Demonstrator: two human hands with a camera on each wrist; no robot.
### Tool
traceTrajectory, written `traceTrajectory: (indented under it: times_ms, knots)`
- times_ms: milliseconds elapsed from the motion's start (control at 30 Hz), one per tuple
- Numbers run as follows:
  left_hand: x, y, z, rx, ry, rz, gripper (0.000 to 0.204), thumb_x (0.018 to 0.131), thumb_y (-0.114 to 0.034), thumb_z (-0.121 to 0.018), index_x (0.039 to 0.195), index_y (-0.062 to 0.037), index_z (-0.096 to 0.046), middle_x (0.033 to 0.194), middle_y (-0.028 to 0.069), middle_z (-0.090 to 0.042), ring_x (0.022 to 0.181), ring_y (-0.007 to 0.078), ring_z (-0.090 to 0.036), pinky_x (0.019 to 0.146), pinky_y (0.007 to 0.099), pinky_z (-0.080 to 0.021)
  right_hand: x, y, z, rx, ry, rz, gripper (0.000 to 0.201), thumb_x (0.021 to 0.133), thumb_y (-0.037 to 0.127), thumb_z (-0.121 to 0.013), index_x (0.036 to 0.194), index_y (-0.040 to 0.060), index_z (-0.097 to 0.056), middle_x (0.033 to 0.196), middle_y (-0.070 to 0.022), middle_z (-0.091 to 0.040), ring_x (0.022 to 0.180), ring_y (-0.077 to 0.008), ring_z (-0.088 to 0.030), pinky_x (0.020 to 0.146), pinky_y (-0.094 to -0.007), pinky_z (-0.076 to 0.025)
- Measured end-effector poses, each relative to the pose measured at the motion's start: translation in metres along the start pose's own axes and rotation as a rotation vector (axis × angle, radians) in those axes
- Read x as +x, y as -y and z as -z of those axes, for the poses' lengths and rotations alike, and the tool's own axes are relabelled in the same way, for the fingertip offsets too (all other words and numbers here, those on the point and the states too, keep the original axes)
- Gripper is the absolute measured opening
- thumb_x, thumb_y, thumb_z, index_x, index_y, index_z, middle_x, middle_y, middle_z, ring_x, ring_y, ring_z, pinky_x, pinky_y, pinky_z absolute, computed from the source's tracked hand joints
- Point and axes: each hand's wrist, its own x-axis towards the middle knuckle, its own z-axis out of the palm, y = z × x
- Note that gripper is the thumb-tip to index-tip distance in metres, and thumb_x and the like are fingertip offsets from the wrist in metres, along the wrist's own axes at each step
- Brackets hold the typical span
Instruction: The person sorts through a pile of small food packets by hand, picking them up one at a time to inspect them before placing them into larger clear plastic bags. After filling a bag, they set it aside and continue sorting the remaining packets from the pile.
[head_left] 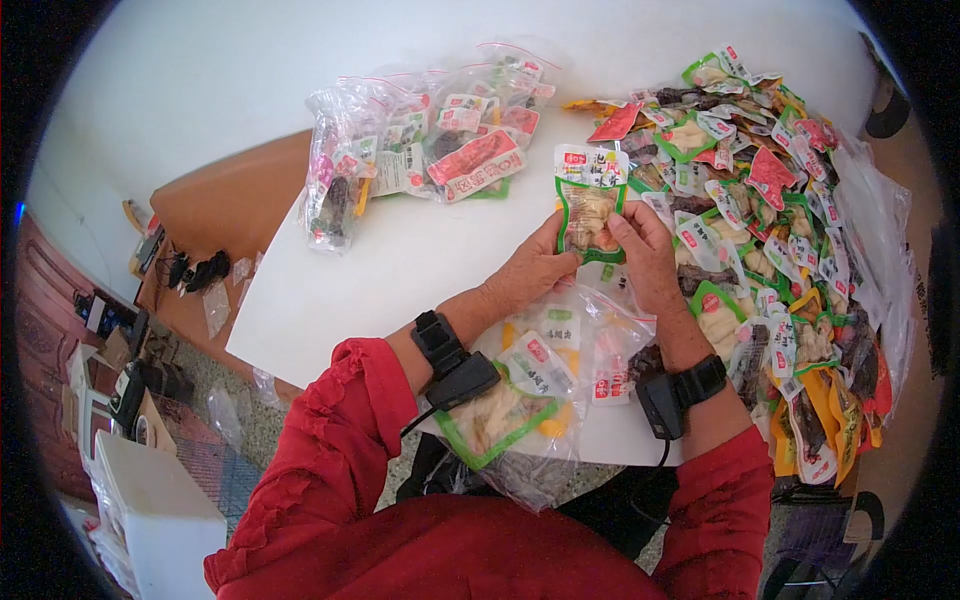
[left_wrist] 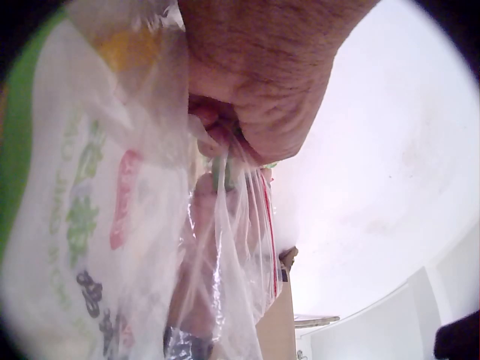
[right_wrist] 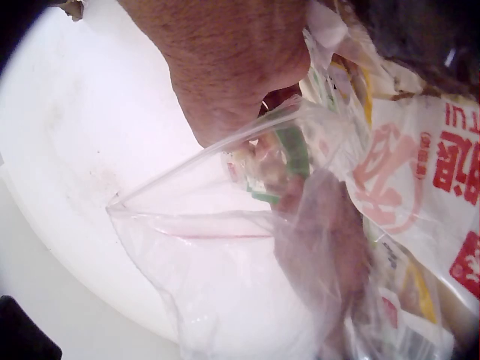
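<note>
Both hands pinch one green-edged snack packet (head_left: 590, 205) by its lower corners, holding it upright above the white table (head_left: 420, 265), label facing the person, probably so the print and contents can be read.

Going left to right: off the table's left edge, a brown surface (head_left: 235, 205) carries small dark items too small to identify. On the table's far left lie several filled zip bags (head_left: 420, 150), each stuffed with mixed packets and lying flat, apparently set apart from the loose stock. The left hand (head_left: 530, 272) comes next, thumb and fingers curled onto the packet's lower left corner; its wrist view shows fingers closed on a green edge behind clear plastic. Below the hands, near the table's front edge, lies an open clear bag (head_left: 540, 375) with a few packets already inside, its mouth just under the held packet. The right hand (head_left: 645, 255) grips the packet's lower right corner; its wrist view shows the clear bag's red-striped opening right beside those fingers. Farthest right spreads a large loose pile of snack packets (head_left: 780, 250), green, red and yellow, overlapping one another, within easy reach of the right hand.
</note>
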Motion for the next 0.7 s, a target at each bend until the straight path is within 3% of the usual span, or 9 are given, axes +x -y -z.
traceTrajectory:
  times_ms: [700]
  knots:
    - [-0.0004,-0.0002,-0.0009,0.044,-0.03,0.003,0.06,0.079,-0.003,-0.048,0.132,-0.0153,-0.024,0.072,-0.005,-0.046,0.053,0.0023,-0.04,0.044,0.0163,-0.033,-0.0014,0.0052,-0.0021,0.022,0.008,-0.006,0.012,0.085,0.013,-0.051,0.087,0.0016,-0.052,0.077,-0.0019,-0.056,0.071,-0.0072,-0.052,0.065,-0.021,-0.042]
